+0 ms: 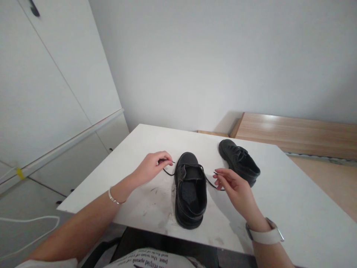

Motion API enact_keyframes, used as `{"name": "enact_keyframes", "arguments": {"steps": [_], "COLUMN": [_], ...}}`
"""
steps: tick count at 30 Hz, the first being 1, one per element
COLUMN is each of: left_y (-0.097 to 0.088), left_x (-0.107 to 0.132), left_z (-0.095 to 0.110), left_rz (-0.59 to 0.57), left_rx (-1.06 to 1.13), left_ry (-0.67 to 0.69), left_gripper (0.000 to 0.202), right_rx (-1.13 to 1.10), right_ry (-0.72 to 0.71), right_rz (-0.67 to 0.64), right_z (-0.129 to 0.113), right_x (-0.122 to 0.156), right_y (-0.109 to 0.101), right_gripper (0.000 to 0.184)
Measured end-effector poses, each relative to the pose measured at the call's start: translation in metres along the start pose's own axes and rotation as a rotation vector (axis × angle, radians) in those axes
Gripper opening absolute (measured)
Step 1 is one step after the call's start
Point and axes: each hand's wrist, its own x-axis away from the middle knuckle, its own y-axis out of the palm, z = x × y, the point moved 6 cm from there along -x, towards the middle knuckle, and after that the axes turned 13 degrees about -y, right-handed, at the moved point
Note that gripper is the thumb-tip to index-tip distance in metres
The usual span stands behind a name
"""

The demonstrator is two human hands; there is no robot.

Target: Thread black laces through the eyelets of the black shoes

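A black leather shoe (pixel 190 190) lies on the white table (pixel 292 208) in front of me, heel toward me, its black lace (pixel 208 181) threaded across near the toe. My left hand (pixel 152 166) pinches the left lace end just left of the shoe. My right hand (pixel 232 186) pinches the right lace end, which loops down beside the shoe. A second black shoe (pixel 239 160), laced, rests farther back on the right, just behind my right hand.
White cabinet doors (pixel 55 96) stand at the left. A wooden surface (pixel 301 134) runs behind the table at the right. A white cable (pixel 33 230) hangs at lower left. Dark scuff marks (pixel 154 190) show on the table near the front edge.
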Motion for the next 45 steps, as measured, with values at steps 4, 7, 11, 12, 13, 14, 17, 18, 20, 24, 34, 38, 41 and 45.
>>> {"name": "enact_keyframes", "arguments": {"steps": [4,7,11,12,13,14,17,18,20,24,34,38,41,45], "left_y": [0.024,0.03,0.035,0.036,0.037,0.037,0.037,0.035,0.031,0.033,0.044,0.048,0.049,0.046], "left_x": [0.001,-0.001,-0.001,-0.001,-0.001,-0.001,-0.001,0.0,0.001,0.003,0.021,0.029,0.031,0.027], "left_z": [0.009,0.007,0.007,0.008,0.008,0.009,0.01,0.011,0.013,0.013,0.031,0.045,0.052,0.055], "left_rz": [-0.032,-0.034,-0.036,-0.03,-0.025,-0.02,-0.005,0.02,0.104,0.125,0.146,0.11,0.05,-0.107], "left_rx": [-0.124,-0.145,-0.155,-0.155,-0.153,-0.146,-0.107,-0.104,-0.132,-0.189,-0.448,-0.488,-0.471,-0.35], "left_ry": [0.06,0.069,0.099,0.106,0.11,0.112,0.129,0.145,0.184,0.219,0.32,0.194,0.133,0.091], "left_gripper": [0.016,0.014,0.012,0.011,0.011,0.01,0.009,0.009,0.01,0.015,0.029,0.042,0.044,0.033], "right_rx": [0.13,0.285,0.332,0.326,0.319,0.314,0.303,0.299,0.307,0.352,0.222,0.229,0.349,0.524], "right_ry": [-0.075,-0.184,-0.219,-0.217,-0.216,-0.217,-0.226,-0.233,-0.26,-0.277,-0.095,-0.079,-0.12,-0.121], "right_rz": [-0.072,-0.119,-0.154,-0.154,-0.156,-0.161,-0.183,-0.186,-0.163,-0.092,-0.055,-0.125,-0.188,-0.256], "right_z": [-0.007,-0.012,-0.012,-0.012,-0.012,-0.014,-0.018,-0.019,-0.023,-0.025,-0.029,-0.042,-0.05,-0.056], "right_x": [-0.012,-0.021,-0.025,-0.026,-0.026,-0.027,-0.028,-0.028,-0.029,-0.027,-0.021,-0.019,-0.019,-0.017], "right_y": [0.02,0.026,0.031,0.031,0.032,0.033,0.037,0.038,0.038,0.036,0.04,0.045,0.049,0.052], "right_gripper": [0.022,0.017,0.015,0.015,0.014,0.014,0.014,0.015,0.014,0.013,0.022,0.032,0.029,0.039]}}
